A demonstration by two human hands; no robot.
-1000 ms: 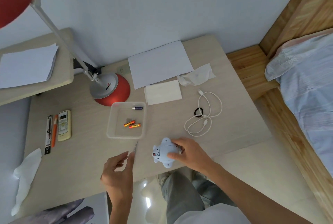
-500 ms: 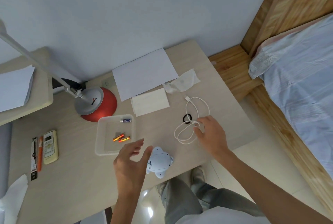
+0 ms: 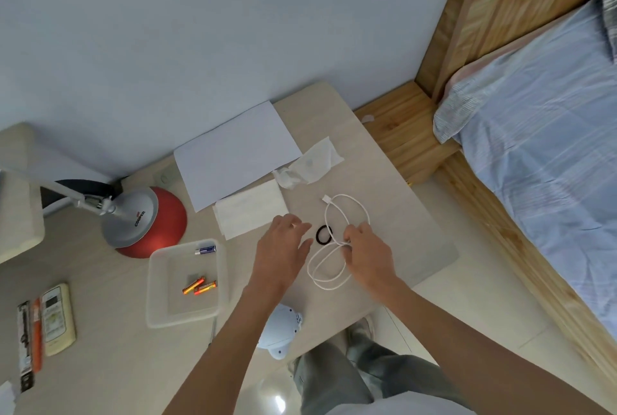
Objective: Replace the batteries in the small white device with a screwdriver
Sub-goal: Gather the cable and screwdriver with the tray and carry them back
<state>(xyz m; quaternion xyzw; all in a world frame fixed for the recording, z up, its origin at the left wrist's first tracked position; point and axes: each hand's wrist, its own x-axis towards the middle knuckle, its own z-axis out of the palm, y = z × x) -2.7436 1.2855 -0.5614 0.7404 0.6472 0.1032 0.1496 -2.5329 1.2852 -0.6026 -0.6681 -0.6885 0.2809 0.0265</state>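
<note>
Desk (image 3: 117,364): three batteries (image 3: 199,286), one tray (image 3: 152,291), one cable (image 3: 329,286).

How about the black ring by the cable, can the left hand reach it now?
Probably yes. The left hand is open, fingertips just short of the black ring, with bare table between. The right hand pinches the white cable on the ring's far side.

Matt pale wood-look table (image 3: 394,187); translucent plastic tray (image 3: 154,301); glossy red lamp base (image 3: 170,214); smooth paper sheet (image 3: 233,150).
</note>
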